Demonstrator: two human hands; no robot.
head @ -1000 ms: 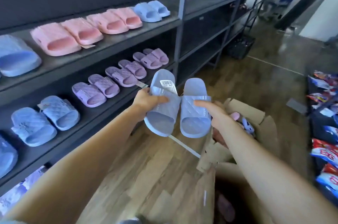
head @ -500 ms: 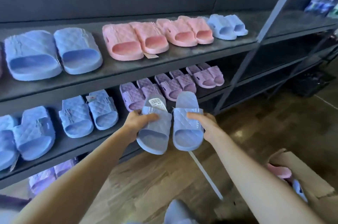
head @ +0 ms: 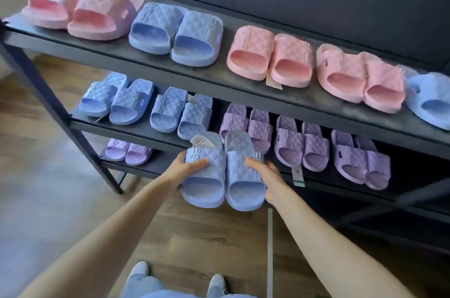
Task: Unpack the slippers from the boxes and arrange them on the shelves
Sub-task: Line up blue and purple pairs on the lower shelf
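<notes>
My left hand [head: 187, 172] and right hand [head: 271, 176] grip the blue slippers [head: 235, 166] side by side, heels pointing far toward the middle shelf [head: 126, 130].

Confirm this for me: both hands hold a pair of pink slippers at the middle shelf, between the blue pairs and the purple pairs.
Not quite: the colour is wrong. The head view shows the left hand and the right hand holding a pair of blue slippers, not pink ones, at the middle shelf, between the blue pairs and the purple pairs.
</notes>
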